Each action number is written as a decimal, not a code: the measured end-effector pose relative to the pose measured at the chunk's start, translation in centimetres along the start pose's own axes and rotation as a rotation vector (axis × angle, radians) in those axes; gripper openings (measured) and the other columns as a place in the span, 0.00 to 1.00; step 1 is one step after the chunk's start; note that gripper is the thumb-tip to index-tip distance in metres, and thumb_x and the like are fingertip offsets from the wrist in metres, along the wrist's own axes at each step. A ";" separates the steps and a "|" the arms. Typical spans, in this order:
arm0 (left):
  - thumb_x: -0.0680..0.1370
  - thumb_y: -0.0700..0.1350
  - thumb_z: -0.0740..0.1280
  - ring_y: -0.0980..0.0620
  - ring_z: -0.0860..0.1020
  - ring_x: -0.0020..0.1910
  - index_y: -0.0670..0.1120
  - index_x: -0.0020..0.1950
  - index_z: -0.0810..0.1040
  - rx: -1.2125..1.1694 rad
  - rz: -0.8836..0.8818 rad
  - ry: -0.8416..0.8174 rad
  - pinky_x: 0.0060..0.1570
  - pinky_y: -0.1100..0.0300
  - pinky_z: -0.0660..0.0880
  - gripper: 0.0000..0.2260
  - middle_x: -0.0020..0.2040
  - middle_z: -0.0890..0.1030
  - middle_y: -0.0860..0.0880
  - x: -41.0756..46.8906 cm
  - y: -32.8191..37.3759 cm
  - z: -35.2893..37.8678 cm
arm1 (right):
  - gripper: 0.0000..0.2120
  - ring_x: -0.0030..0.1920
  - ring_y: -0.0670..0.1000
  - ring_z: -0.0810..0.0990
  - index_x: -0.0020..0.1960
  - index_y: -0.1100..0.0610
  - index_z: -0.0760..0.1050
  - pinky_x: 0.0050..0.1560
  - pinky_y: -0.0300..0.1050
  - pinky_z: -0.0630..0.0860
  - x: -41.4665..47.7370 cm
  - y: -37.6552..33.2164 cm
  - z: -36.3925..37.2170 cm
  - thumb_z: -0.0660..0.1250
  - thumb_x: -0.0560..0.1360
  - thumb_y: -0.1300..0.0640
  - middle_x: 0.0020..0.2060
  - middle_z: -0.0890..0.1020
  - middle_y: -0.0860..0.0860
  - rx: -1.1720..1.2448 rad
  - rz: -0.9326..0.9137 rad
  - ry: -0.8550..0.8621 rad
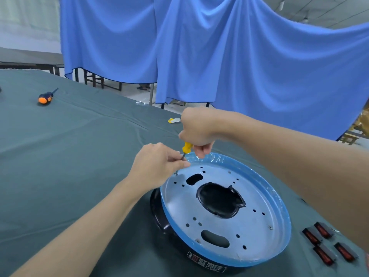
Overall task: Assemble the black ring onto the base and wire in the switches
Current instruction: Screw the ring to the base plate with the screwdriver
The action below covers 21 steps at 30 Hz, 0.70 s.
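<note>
Screwdriver (187, 147) handle mostly hidden in right hand (196, 126); left hand (157, 162) pinches shaft.

Both hands (196, 130) steady a yellow screwdriver (186, 148) over the base (225, 208)

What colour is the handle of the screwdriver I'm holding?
The screwdriver handle is yellow; head view.

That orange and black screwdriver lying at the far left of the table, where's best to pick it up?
Take the screwdriver by its fat handle, from above: it lies flat on the cloth, and the thin shaft pointing away offers little hold.
</note>
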<state>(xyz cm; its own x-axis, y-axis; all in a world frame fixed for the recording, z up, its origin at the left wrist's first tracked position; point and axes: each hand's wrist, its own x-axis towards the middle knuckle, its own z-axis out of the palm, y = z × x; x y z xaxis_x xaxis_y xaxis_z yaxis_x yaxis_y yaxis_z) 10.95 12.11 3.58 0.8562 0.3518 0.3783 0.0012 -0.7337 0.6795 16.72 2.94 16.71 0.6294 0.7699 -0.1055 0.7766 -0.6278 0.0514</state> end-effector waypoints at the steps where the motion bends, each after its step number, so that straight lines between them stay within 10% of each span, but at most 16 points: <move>1: 0.76 0.51 0.71 0.46 0.69 0.33 0.50 0.41 0.86 -0.016 -0.006 0.004 0.36 0.56 0.70 0.08 0.30 0.79 0.44 0.0 0.1 -0.1 | 0.17 0.16 0.41 0.72 0.33 0.58 0.71 0.21 0.29 0.69 0.0 -0.3 -0.1 0.56 0.80 0.60 0.15 0.75 0.44 -0.005 0.019 -0.050; 5: 0.79 0.49 0.69 0.53 0.66 0.27 0.51 0.42 0.87 -0.038 0.011 -0.062 0.33 0.59 0.65 0.09 0.26 0.77 0.49 0.2 0.1 -0.5 | 0.12 0.28 0.47 0.83 0.43 0.58 0.77 0.38 0.37 0.80 -0.4 -0.3 -1.0 0.64 0.78 0.51 0.24 0.81 0.47 -0.066 -0.072 -0.089; 14: 0.75 0.53 0.73 0.50 0.65 0.30 0.51 0.39 0.86 -0.025 -0.022 -0.017 0.32 0.61 0.67 0.08 0.24 0.74 0.52 0.2 0.1 0.0 | 0.22 0.22 0.49 0.73 0.26 0.56 0.70 0.35 0.39 0.74 0.5 0.5 0.3 0.56 0.79 0.60 0.19 0.77 0.49 -0.176 -0.064 0.036; 21: 0.80 0.48 0.67 0.63 0.73 0.27 0.49 0.43 0.86 0.047 0.010 -0.117 0.31 0.68 0.64 0.10 0.23 0.74 0.66 0.6 0.2 -0.6 | 0.07 0.30 0.48 0.83 0.40 0.54 0.77 0.32 0.37 0.75 -0.1 0.5 -1.3 0.66 0.76 0.54 0.23 0.80 0.47 -0.175 -0.218 -0.011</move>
<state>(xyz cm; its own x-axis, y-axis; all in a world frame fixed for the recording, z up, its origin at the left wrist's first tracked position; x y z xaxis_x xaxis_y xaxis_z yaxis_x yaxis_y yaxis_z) 11.17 12.47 4.34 0.9107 0.2761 0.3072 0.0140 -0.7639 0.6451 17.07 2.71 18.01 0.4475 0.8827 -0.1435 0.8869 -0.4176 0.1975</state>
